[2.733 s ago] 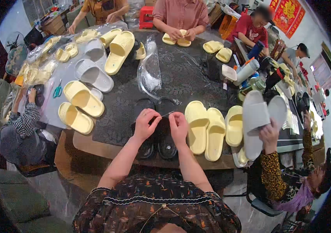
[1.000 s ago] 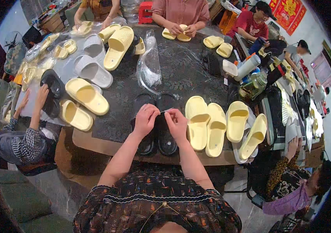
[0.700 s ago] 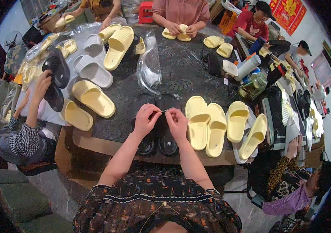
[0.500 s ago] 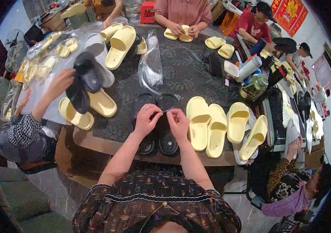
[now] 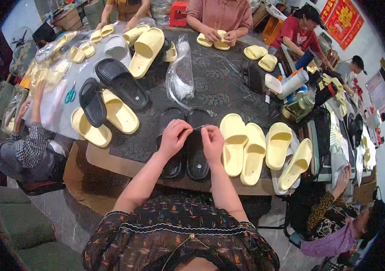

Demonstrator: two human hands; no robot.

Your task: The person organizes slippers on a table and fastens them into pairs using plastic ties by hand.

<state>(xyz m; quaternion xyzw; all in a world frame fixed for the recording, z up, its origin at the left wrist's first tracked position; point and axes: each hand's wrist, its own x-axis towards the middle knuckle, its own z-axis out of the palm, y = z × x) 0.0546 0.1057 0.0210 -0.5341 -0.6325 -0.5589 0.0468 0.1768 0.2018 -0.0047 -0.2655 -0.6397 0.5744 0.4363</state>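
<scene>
My left hand (image 5: 175, 136) and my right hand (image 5: 212, 140) are close together, each closed in a pinch. A thin, pale strand (image 5: 198, 128) runs between the fingertips, too fine to make out its kind. Below them a pair of black slide slippers lies on the table, toes away from me. The right black slipper (image 5: 198, 158) shows between my wrists, and the left black slipper (image 5: 173, 169) is partly covered by my left hand and forearm. Just right of my right hand is a pair of pale yellow slippers (image 5: 234, 156), one overlapping the other.
More yellow slippers (image 5: 278, 144) lie at the right edge. To the left, black slippers (image 5: 122, 81) rest partly on yellow ones (image 5: 122, 118). A clear plastic bag (image 5: 181, 72) lies ahead, scissors (image 5: 70, 94) far left, bottles (image 5: 291, 86) right. Co-workers sit around the table (image 5: 111, 158).
At left, a co-worker's hand has let go of the black slippers, which now lie on the yellow ones, and has drawn away leftward. My hands keep their pinch, slightly farther apart.
</scene>
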